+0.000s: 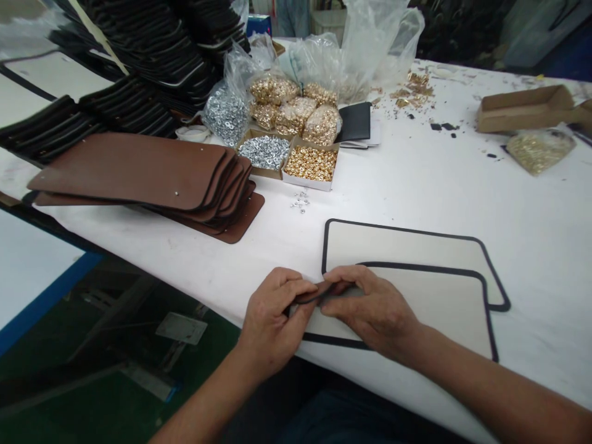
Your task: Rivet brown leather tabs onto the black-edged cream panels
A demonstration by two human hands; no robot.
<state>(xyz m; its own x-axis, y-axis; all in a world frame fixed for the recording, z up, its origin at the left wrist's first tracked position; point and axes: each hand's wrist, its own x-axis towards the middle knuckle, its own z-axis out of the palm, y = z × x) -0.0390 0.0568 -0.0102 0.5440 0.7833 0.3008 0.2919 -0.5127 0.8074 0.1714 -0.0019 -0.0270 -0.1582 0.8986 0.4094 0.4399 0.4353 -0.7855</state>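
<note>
A grey-white panel with a black border and rounded corners lies at the table's front edge. Its left end is bent up, showing a brown underside between my hands. My left hand pinches that end with thumb and fingers. Close beside it, my right hand grips the same raised edge, thumb below and fingers above. Whether a small part sits between the fingertips is hidden. Just behind lies a second bordered panel, partly covered by the first.
Brown panels are piled at left, before tall black stacks. Boxes of silver eyelet-like pieces and gold ones stand mid-table, with loose silver bits in front. Filled bags sit behind; a cardboard tray is at right.
</note>
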